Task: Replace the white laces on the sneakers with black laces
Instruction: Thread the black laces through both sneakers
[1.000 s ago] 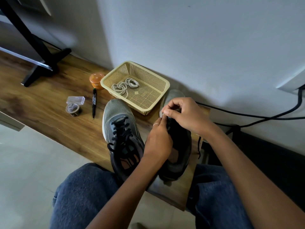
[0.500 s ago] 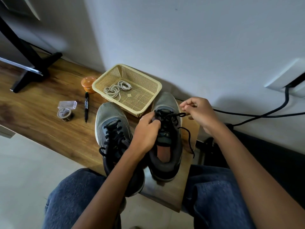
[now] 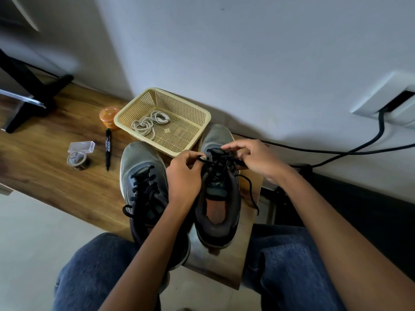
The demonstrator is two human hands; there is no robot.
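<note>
Black lace (image 3: 221, 163) crosses the right sneaker (image 3: 219, 194) between our hands: left hand (image 3: 185, 176) pinches one end, right hand (image 3: 256, 158) pinches the other side.

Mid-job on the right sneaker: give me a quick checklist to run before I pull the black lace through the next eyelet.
1. Left hand pinches the black lace end: ok.
2. Right hand holds the lace at the top eyelets: ok.
3. Right sneaker sits flat on the bench: ok.
4. Lacing finished on it: not ok, a loose end trails off the right side.
5. Left sneaker laced black: ok.
6. White laces in the basket: ok.
</note>
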